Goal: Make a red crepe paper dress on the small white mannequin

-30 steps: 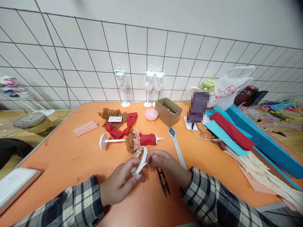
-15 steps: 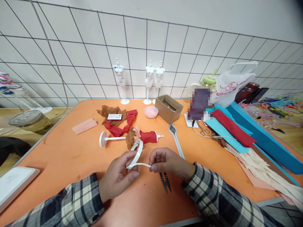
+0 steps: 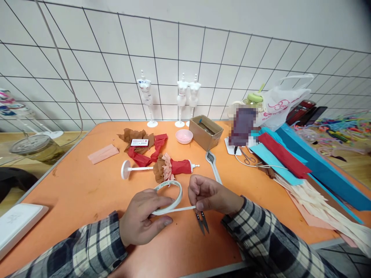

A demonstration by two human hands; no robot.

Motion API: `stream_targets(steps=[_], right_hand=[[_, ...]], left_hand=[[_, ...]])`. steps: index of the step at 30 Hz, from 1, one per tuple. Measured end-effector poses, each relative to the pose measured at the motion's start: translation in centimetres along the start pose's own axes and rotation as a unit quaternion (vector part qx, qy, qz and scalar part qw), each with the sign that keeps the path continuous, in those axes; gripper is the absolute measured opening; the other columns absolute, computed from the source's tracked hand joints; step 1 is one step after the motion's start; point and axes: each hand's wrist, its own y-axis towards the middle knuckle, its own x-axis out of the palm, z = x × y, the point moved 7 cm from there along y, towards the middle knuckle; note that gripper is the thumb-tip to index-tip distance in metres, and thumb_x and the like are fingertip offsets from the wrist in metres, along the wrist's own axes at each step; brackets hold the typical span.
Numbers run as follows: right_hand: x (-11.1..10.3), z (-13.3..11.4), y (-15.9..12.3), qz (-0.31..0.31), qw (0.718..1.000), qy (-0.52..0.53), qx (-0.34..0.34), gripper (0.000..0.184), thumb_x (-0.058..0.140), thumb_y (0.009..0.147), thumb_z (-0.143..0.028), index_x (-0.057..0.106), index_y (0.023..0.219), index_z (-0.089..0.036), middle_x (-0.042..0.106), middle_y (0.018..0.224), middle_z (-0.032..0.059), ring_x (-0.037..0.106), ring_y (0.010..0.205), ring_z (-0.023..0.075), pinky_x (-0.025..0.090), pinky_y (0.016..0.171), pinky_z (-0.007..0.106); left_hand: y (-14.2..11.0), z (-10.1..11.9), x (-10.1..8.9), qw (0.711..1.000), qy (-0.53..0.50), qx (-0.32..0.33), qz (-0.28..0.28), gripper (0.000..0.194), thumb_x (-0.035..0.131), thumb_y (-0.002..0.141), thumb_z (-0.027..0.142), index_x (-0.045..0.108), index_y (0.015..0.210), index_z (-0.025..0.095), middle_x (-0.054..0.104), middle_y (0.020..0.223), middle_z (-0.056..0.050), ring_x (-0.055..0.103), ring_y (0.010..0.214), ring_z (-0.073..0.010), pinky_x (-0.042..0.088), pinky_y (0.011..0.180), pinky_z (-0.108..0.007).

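My left hand (image 3: 146, 216) is closed around a narrow roll of white tape (image 3: 180, 195) with print on its inner ring. A strip runs from the roll to my right hand (image 3: 213, 195), which pinches its end between thumb and fingers. Under my right hand lie dark thread snips (image 3: 202, 224), blades toward me, their handles hidden. Beyond the roll, a small white dress form (image 3: 193, 166) lies on its side, stand to the left. It wears a red bodice (image 3: 181, 166) and a ruffled brown and pink paper skirt (image 3: 161, 168).
Behind lie crumpled brown paper (image 3: 130, 135), a red strip (image 3: 142, 160), a small box (image 3: 139, 143), a pink bowl (image 3: 184, 136) and a cardboard box (image 3: 206, 133). Grey tongs (image 3: 213, 168) sit right of the dress form. Coloured paper (image 3: 284, 154) and scissors (image 3: 248, 159) lie right.
My right hand has moved right, drawing the tape strip longer and straighter. The roll has turned and shifted slightly right in my left hand. The snips and dress form stay put.
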Motion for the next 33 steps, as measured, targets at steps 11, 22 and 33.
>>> stream_targets(steps=[11, 22, 33], right_hand=[[-1.2, 0.7, 0.5, 0.049, 0.981, -0.176, 0.064, 0.035, 0.076, 0.077, -0.044, 0.065, 0.093, -0.014, 0.055, 0.064, -0.0051, 0.054, 0.057, 0.008, 0.042, 0.056, 0.02], [-1.7, -0.1, 0.0, 0.196, 0.866, -0.458, 0.039, 0.004, 0.066, 0.07, -0.017, 0.063, 0.067, -0.018, 0.055, 0.054, -0.0053, 0.046, 0.049, 0.0075, 0.034, 0.048, 0.02], [-0.3, -1.5, -0.3, 0.319, 0.682, -0.653, -0.083, 0.015, 0.061, 0.069, -0.017, 0.048, 0.062, -0.021, 0.055, 0.057, -0.0024, 0.047, 0.054, 0.0115, 0.028, 0.054, 0.024]], left_hand=[[0.0, 0.0, 0.0, 0.996, 0.082, 0.025, 0.003, 0.018, 0.052, 0.091, 0.016, 0.063, 0.106, 0.019, 0.063, 0.06, 0.0, 0.05, 0.052, -0.0151, 0.034, 0.055, -0.028], [0.8, 1.0, 0.2, 0.98, 0.185, 0.067, -0.005, 0.015, 0.053, 0.091, 0.016, 0.061, 0.104, 0.018, 0.058, 0.057, 0.003, 0.05, 0.048, -0.0139, 0.036, 0.052, -0.028], [0.8, 2.7, 1.0, 0.951, 0.276, 0.135, -0.031, 0.018, 0.054, 0.095, 0.017, 0.06, 0.113, 0.014, 0.057, 0.053, 0.006, 0.05, 0.046, -0.0115, 0.04, 0.053, -0.027]])
